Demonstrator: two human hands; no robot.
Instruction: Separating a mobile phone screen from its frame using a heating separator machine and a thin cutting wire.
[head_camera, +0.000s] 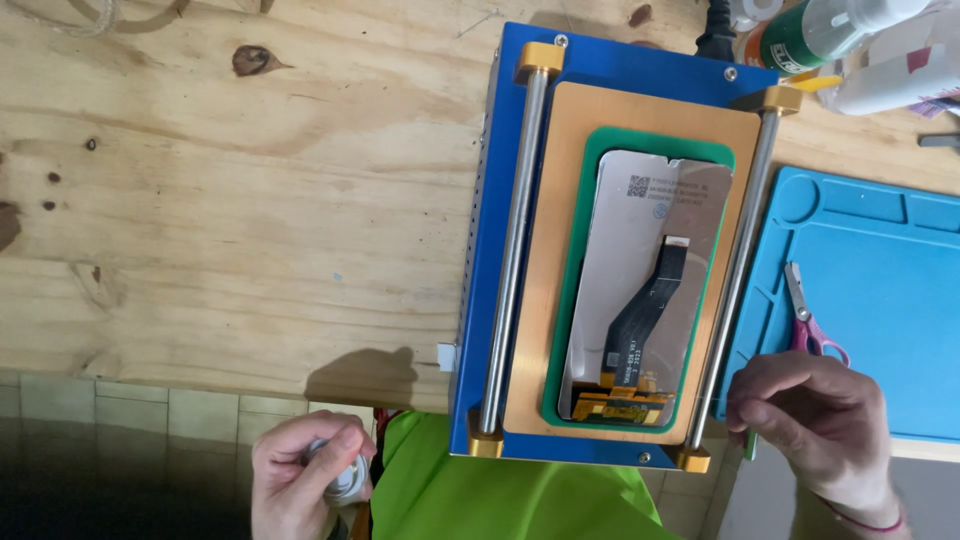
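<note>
Head view: a phone screen (645, 290) is lying back-side up in the centre-right of the frame, w/ its black ribbon cable (645, 305) running diagonally over it. It's sitting in a green mat (600, 150) on a copper-coloured plate (560, 180) atop a blue machine (620, 65); the mat's cutout is probably keeping the panel from sliding. Two steel rods (515, 250) are flanking the plate, fixed in gold end blocks.

The left hand (305, 480), bottom left of frame below the wooden bench (250, 200), is closing fingers & thumb round a small white object (345, 480) — prob. a spool or small bottle, can't tell which. The right hand (815, 425), lower right, is pinching a thin green stick (750, 440) just beside the machine's corner, fingers together.

A blue work mat (880, 300) at right has moulded compartments; scissors w/ pink handles (808, 320) are resting on it, the round and oblong pockets near its top showing nothing inside. Bottles (830, 30) are lying top right.
</note>
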